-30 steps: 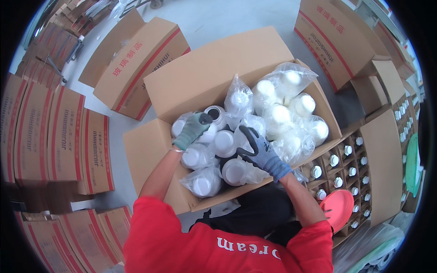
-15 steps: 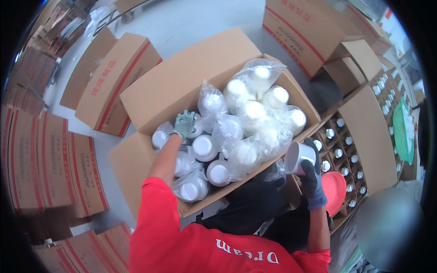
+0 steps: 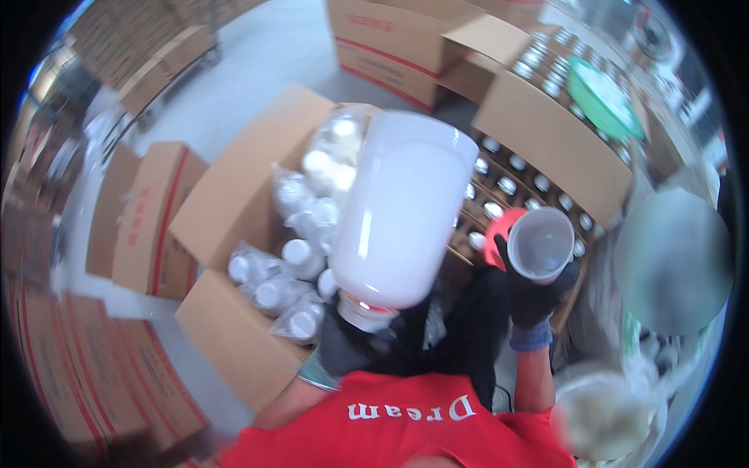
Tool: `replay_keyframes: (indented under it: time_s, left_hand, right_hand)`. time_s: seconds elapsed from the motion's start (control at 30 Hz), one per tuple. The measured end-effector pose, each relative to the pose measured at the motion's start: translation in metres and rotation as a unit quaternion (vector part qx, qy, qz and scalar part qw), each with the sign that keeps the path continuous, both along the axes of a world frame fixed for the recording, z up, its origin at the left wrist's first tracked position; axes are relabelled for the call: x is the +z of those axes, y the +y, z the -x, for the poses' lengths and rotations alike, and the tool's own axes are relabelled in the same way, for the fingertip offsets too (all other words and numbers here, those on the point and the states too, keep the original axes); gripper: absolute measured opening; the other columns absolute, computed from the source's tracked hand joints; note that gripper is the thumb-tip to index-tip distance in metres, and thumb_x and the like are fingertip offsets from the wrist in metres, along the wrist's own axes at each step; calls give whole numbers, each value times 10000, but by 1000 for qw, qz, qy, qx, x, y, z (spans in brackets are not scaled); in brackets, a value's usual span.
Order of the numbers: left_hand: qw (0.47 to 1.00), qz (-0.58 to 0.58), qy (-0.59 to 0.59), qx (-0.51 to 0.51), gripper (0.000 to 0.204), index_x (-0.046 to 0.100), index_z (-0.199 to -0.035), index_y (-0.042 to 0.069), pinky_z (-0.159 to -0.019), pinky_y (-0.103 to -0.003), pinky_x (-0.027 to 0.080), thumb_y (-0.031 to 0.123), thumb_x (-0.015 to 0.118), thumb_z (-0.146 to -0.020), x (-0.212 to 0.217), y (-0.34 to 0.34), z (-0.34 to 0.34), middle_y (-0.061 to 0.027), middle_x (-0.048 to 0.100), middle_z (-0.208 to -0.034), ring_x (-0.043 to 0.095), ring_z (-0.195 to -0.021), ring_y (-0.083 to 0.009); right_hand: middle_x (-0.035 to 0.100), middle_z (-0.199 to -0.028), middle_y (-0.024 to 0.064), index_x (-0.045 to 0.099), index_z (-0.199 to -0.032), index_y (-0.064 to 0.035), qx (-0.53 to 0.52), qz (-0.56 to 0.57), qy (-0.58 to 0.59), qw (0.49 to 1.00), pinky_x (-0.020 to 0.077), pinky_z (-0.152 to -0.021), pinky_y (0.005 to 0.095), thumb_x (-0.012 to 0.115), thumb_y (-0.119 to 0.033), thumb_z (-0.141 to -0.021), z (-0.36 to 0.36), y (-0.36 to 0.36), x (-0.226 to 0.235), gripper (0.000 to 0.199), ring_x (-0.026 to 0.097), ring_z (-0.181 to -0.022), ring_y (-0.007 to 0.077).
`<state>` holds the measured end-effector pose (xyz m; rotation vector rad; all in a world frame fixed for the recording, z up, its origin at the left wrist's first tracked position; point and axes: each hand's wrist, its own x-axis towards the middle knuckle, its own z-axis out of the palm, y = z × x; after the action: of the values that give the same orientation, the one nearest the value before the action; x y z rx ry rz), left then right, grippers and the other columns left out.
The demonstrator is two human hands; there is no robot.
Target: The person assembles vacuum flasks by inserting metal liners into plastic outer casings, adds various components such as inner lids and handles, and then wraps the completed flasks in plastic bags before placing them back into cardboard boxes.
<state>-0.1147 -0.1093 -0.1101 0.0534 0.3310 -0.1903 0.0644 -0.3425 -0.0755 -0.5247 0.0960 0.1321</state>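
A large glossy white bottle (image 3: 406,207) is upside down close in front of me, its neck and cap at the bottom. My left hand (image 3: 346,348), in a grey glove with a pale green cuff, is closed around that neck end; the fingers are partly hidden and blurred. On the right, my right hand (image 3: 538,295), in a dark glove, grips a translucent white plastic cup (image 3: 541,243), its open mouth facing up. The open cardboard box (image 3: 253,183) on the left contains several white bottles in clear plastic bags.
A divided carton (image 3: 550,144) of capped bottles stands to the right, with a red bowl (image 3: 499,234) on it. Beyond it is a green basin (image 3: 597,105). Closed cartons (image 3: 101,374) are stacked at left, and another open box (image 3: 148,222) stands on the floor.
My left hand has left the box and now holds a white bottle upside down near me. My right hand keeps the cup, now mouth up. The view has shifted right.
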Motion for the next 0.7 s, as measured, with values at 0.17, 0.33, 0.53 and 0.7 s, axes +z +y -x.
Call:
replay_keyframes:
  time_s: [0.17,0.33,0.53,0.7]
  left_hand:
    - [911,-290,6,-293,518,466,-1285,3,-633,-349,542,410,508,-967,-32,-78,21,-162,640,-974,666,-791,-241]
    - [310,-917,-222,116,749,413,-1337,-56,-964,-431,440,275,773,-769,32,-62,-57,-255,449,-1294,439,-1224,-401]
    - [643,-745,-166,-60,230,679,-888,-1,-619,-279,463,227,702,-865,22,-70,-119,-17,628,-721,551,-679,-85]
    - [704,-698,-94,87,345,676,-848,17,-487,-225,362,347,623,-935,47,-61,-140,42,536,-669,465,-582,-41]
  right_hand:
    - [560,-1225,91,431,-1355,-83,32,213,-75,974,532,-772,398,556,-550,-891,8,-114,-65,670,611,-1003,228]
    - [442,-1396,98,300,-1466,-58,69,173,-84,979,365,-1088,411,583,-556,-858,75,-72,-44,835,453,-1287,239]
    - [541,-1256,52,427,-1383,-87,1,261,35,965,500,-734,280,612,-503,-880,106,-188,-81,678,574,-1084,159]
    - [465,-1341,128,313,-1442,-79,-66,501,-78,860,430,-1005,364,687,-332,-855,153,-173,-50,740,511,-1191,238]
